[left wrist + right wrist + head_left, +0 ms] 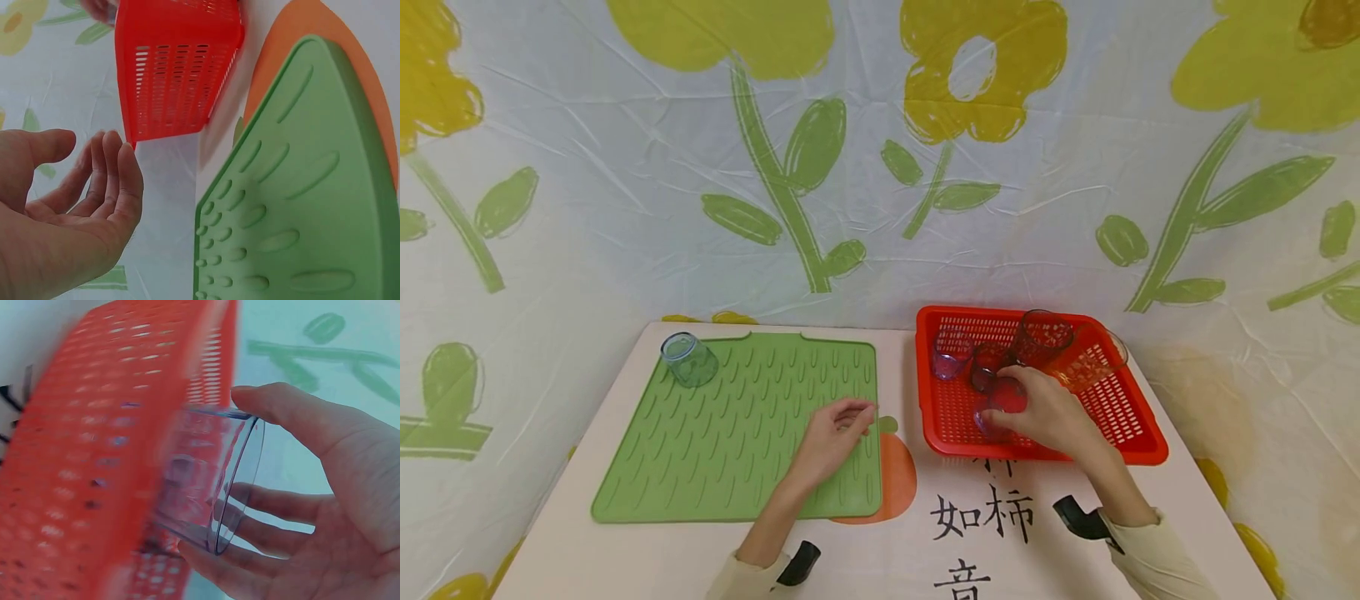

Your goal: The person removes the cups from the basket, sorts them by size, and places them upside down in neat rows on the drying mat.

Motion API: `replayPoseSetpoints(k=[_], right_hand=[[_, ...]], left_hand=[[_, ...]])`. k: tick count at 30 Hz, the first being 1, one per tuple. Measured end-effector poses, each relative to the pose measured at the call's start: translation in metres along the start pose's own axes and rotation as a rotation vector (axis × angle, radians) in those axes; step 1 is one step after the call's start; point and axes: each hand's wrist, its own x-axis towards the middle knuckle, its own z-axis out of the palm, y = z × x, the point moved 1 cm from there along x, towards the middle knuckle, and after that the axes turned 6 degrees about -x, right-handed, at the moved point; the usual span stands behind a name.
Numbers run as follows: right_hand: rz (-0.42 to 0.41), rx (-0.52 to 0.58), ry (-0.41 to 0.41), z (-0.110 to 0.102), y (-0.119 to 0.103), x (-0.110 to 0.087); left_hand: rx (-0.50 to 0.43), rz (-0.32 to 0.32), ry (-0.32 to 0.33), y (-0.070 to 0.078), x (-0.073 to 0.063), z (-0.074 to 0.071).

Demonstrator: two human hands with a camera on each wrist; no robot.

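Observation:
My right hand (1048, 408) reaches into the red plastic basket (1000, 451) and grips a see-through drinking glass (209, 475). In the right wrist view the thumb lies at one side of its rim and the fingers curl round the other side. The glass lies tilted toward the palm in that view; the basket wall partly hides it. Over the right edge of the green ridged mat (737, 433) hovers my left hand (831, 442), fingers loosely curled, holding nothing. A light blue glass (691, 362) stands at the mat's back left corner.
Also in the basket are a purple-tinted glass (951, 360), a small dark glass (985, 371), a taller dark glass (1041, 335) and a large clear glass (1093, 358). A flower-patterned cloth (880, 275) rises behind the table. Black printed characters (958, 518) lie in front.

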Motion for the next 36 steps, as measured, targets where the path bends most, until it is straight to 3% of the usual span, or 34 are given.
replayPoseSetpoints(k=[11, 20, 26, 32, 36], right_hand=[[-0.08, 0.098, 0.081, -0.026, -0.038, 0.004], [-0.163, 0.187, 0.152, -0.032, -0.07, 0.006], [-0.225, 0.329, 0.176, -0.022, -0.086, 0.009], [-0.248, 0.46, 0.199, 0.001, -0.094, 0.013], [-0.229, 0.55, 0.21, 0.016, -0.096, 0.013]], left_hand=[[-0.098, 0.015, -0.049, 0.011, 0.008, 0.019], [-0.21, -0.015, -0.031, 0.023, 0.016, 0.039], [-0.22, -0.07, -0.034, 0.025, 0.016, 0.04], [-0.356, -0.087, -0.04, 0.021, 0.014, 0.036], [-0.432, -0.085, 0.002, 0.021, 0.014, 0.031]])
